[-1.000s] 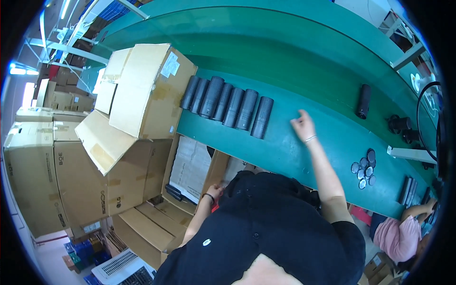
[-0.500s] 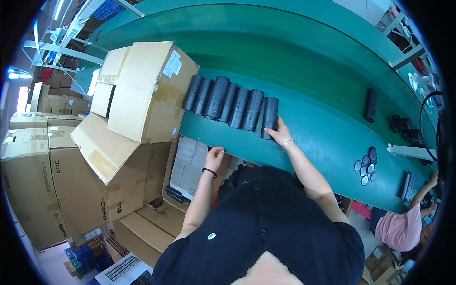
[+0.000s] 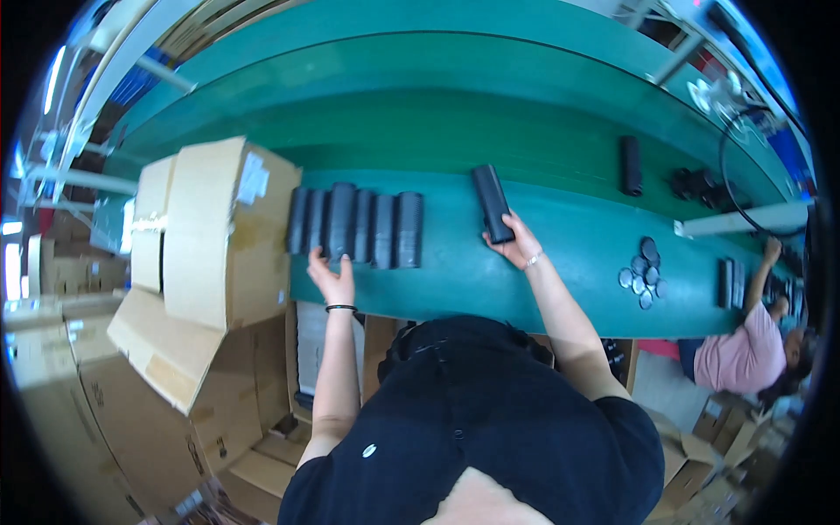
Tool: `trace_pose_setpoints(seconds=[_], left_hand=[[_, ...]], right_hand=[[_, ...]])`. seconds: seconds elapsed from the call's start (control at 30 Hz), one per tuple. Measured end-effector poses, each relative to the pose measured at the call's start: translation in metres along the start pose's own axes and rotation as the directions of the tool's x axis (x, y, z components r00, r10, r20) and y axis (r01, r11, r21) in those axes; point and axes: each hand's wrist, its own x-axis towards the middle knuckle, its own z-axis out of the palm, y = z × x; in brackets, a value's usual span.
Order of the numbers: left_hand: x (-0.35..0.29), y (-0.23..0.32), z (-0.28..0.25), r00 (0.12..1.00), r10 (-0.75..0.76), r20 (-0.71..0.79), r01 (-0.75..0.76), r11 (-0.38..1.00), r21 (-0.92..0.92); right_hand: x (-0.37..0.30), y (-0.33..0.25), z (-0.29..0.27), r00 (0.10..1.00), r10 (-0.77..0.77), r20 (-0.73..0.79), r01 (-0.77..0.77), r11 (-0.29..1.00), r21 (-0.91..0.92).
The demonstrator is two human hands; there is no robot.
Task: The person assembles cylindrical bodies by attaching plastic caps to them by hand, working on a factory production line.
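My right hand (image 3: 518,241) grips the lower end of a black ribbed cylinder (image 3: 490,199), which tilts slightly to the left over the green worktop. To the left, several similar black cylinders (image 3: 385,229) stand side by side in a row against the open cardboard box. My left hand (image 3: 332,278) is at the near end of that row, thumb and forefinger spread at the base of a taller cylinder (image 3: 342,219). Whether the fingertips press on it is hard to tell.
The open cardboard box (image 3: 197,236) borders the row on the left. Several small black round discs (image 3: 646,271) lie at right on the green table (image 3: 525,302). Another black cylinder (image 3: 631,166) stands behind them. A co-worker in a pink top (image 3: 744,359) works at far right.
My right hand has moved the cylinder away from the row, leaving a wider gap. The left hand has come up from the table edge to the row. The whole view has turned.
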Motion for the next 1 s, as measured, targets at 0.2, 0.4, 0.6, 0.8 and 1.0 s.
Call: trace_pose_setpoints(seconds=[0.2, 0.4, 0.6, 0.8, 1.0], left_hand=[[0.029, 0.030, 0.016, 0.996, -0.075, 0.039, 0.049, 0.886, 0.462], [0.036, 0.005, 0.023, 0.986, -0.063, 0.154, 0.009, 0.945, 0.328], [0.038, 0.024, 0.003, 0.989, -0.032, 0.144, 0.058, 0.982, -0.178], [-0.006, 0.061, 0.000, 0.694, -0.211, 0.689, 0.709, 0.369, -0.601], [-0.046, 0.092, 0.023, 0.443, -0.074, 0.893, 0.875, 0.254, -0.413]], right_hand=[[0.042, -0.091, -0.028, 0.891, -0.407, -0.204, 0.329, 0.885, -0.330], [0.078, -0.133, -0.062, 0.515, -0.846, -0.136, 0.047, 0.187, -0.981], [0.060, -0.143, -0.071, 0.619, -0.767, -0.168, -0.353, -0.080, -0.932], [0.046, -0.122, -0.043, 0.361, -0.928, 0.091, -0.395, -0.241, -0.887], [0.013, 0.008, 0.019, 0.935, -0.188, 0.300, 0.349, 0.355, -0.867]])
